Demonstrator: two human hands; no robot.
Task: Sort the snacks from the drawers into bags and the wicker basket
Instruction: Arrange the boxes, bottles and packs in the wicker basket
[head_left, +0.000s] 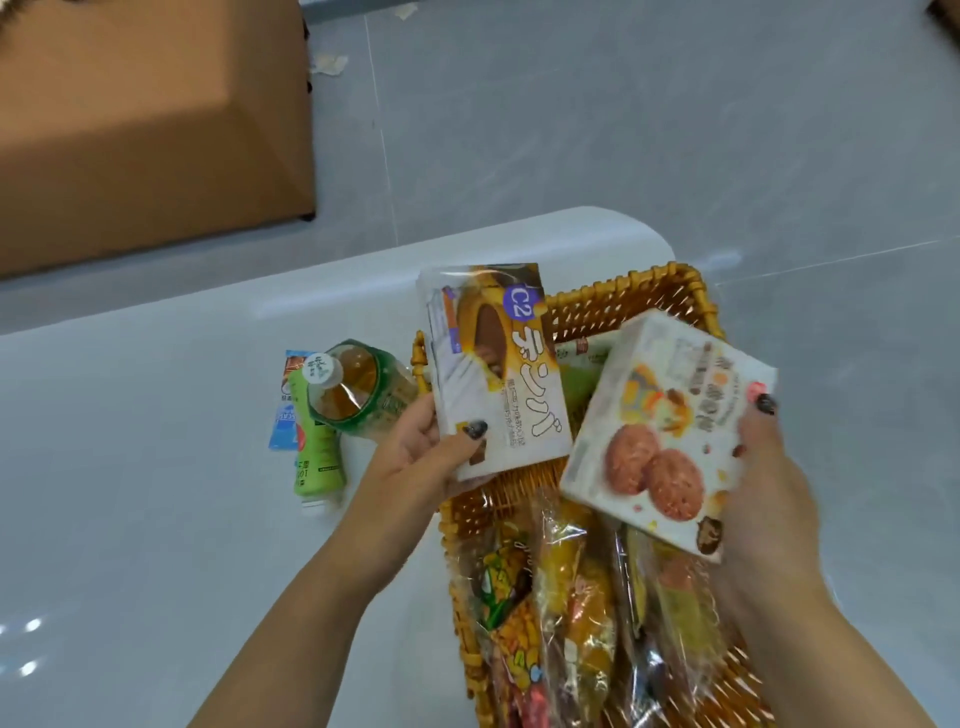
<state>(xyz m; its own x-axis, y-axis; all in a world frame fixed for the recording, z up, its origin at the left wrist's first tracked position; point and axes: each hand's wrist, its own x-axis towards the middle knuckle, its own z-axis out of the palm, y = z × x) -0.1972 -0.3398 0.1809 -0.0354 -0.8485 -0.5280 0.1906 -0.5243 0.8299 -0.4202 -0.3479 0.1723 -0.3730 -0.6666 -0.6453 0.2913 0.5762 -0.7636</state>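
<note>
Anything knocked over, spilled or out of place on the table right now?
Nothing spilled or damaged. The tea bottle lies tipped on its side left of the wicker basket, across a green bottle that also lies flat, both outside any container. The left hand and right hand each hold a snack box above the basket.

We see bright, even light; soft glare streaks the glossy white table (156, 415); the snack wrappers (571, 613) blur near the bottom; wide-angle bending curves the edges.
</note>
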